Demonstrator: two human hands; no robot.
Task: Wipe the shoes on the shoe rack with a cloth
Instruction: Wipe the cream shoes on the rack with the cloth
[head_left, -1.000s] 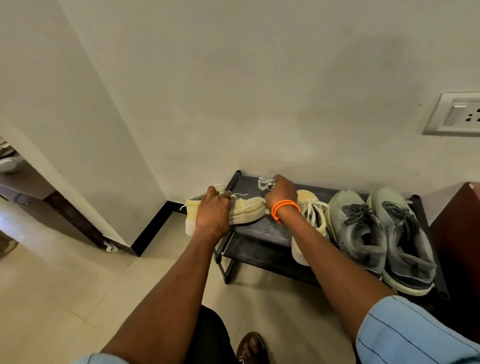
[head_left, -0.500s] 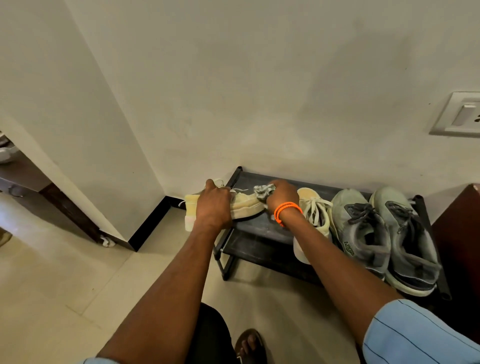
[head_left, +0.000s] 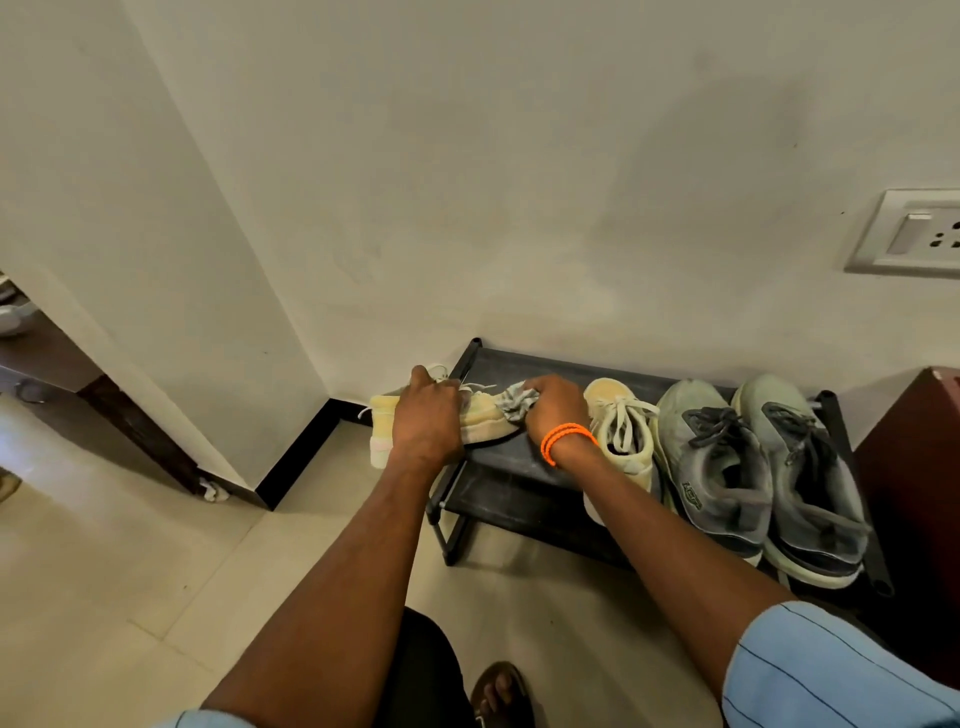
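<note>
— What is the left hand (head_left: 427, 422) doing?

— It holds a pale yellow shoe (head_left: 480, 415) from the top, fingers curled over it. The shoe lies sideways at the left end of the black shoe rack (head_left: 498, 457), heel sticking out past the edge.

— And the right hand (head_left: 553, 410)?

— Its fingers are bunched round a crumpled grey cloth (head_left: 517, 400) and press it on the toe of that shoe.

— Where are the other shoes?

— The other yellow shoe (head_left: 621, 431) sits just beside that hand. Two grey shoes (head_left: 753, 467) stand next to it.
</note>
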